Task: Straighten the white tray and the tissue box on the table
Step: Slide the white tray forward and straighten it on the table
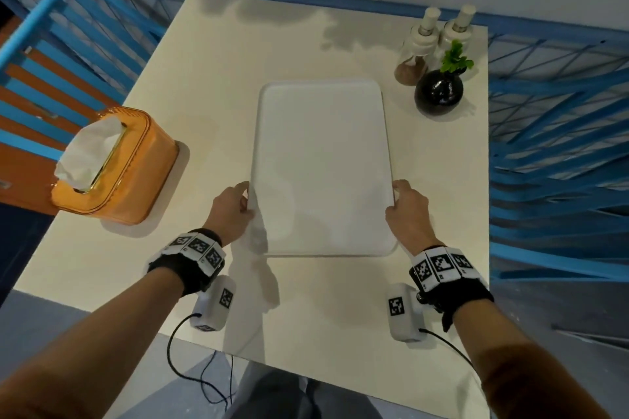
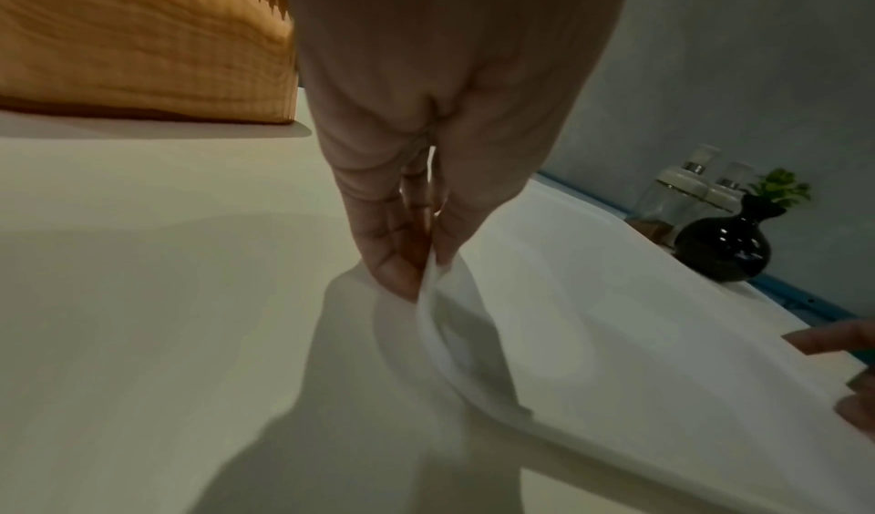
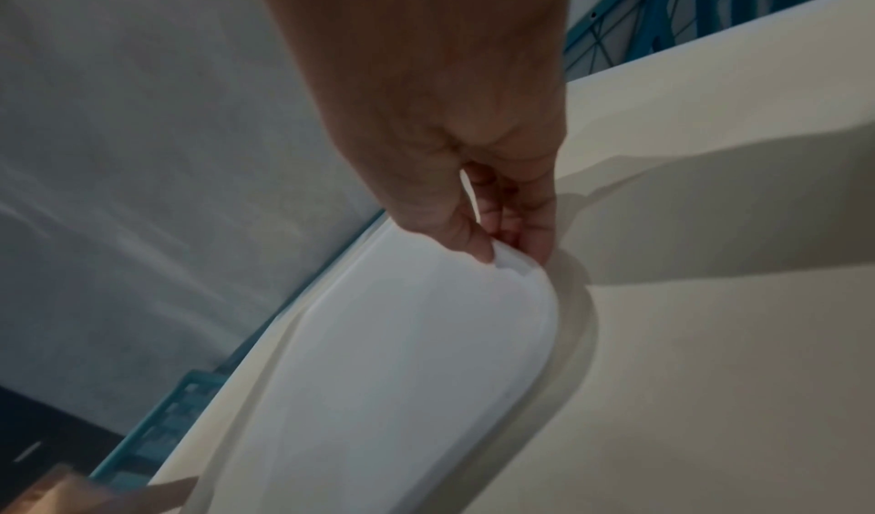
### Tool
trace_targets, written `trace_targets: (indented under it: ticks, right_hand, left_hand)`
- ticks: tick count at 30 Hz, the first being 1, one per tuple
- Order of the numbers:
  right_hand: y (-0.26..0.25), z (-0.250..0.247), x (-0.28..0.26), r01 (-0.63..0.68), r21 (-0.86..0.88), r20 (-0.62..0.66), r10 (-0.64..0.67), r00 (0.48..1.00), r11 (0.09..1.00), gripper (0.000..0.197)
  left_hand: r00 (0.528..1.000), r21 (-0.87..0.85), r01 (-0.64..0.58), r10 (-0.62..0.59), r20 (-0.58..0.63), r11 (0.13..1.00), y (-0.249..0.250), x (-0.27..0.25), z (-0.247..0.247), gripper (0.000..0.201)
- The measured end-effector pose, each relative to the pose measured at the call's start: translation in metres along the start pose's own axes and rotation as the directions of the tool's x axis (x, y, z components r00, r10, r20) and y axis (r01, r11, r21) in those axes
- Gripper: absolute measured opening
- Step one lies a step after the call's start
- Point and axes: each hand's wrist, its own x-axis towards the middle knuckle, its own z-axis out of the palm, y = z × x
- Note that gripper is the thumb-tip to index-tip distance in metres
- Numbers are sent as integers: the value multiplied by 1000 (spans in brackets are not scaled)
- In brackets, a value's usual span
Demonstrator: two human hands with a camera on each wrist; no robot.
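At the far left of the desk (image 1: 211,85) stands the orange tissue box (image 1: 129,173), close to the left edge and turned at an angle to it, with a white tissue (image 1: 90,153) sticking up out of its slot. It sits well apart from both hands.

Next comes the left hand (image 1: 231,211), whose grip is closed on the left long rim of the white tray (image 1: 323,163), near the corner closest to the person. The left wrist view shows the thumb on top and the fingers (image 2: 393,260) beneath, pinching the rim, with that edge raised slightly off the desk.

The tray lies in the middle of the desk, long side running away from the person, its edges roughly in line with the desk's edges.

On the opposite long rim the right hand (image 1: 408,211) holds on at about the same height as the left; its grip is likewise a pinch, thumb over the rim and fingertips (image 3: 535,249) under it.

Farther right and back, near the desk's far right corner, stand a round black vase (image 1: 438,92) with a green sprig and two bottles (image 1: 439,34), all apart from the tray.
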Motion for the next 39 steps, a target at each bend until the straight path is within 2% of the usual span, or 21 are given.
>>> trace_targets:
  ticks: [3, 7, 22, 29, 39]
  right_hand:
    - [-10, 5, 6, -7, 24, -6, 7, 1000, 1000, 51]
    - [-31, 8, 24, -19, 43, -24, 20, 1000, 999, 48]
    - [-99, 1, 139, -153, 57, -126, 159, 979, 987, 45]
    - [-109, 1, 173, -197, 39, -183, 201, 962, 980, 47]
    - [-114, -1, 195, -196, 71, -240, 208, 948, 978, 43]
  left_hand:
    - [999, 34, -32, 33, -18, 999, -1, 21, -10, 56]
    - [997, 98, -70, 74, -36, 993, 7, 56, -27, 55]
    - [974, 190, -225, 223, 31, 956, 50, 210, -80, 45]
    - [954, 184, -299, 292, 66, 936, 64, 248, -91, 30]
    - [952, 161, -306, 296, 83, 938, 72, 271, -91, 19]
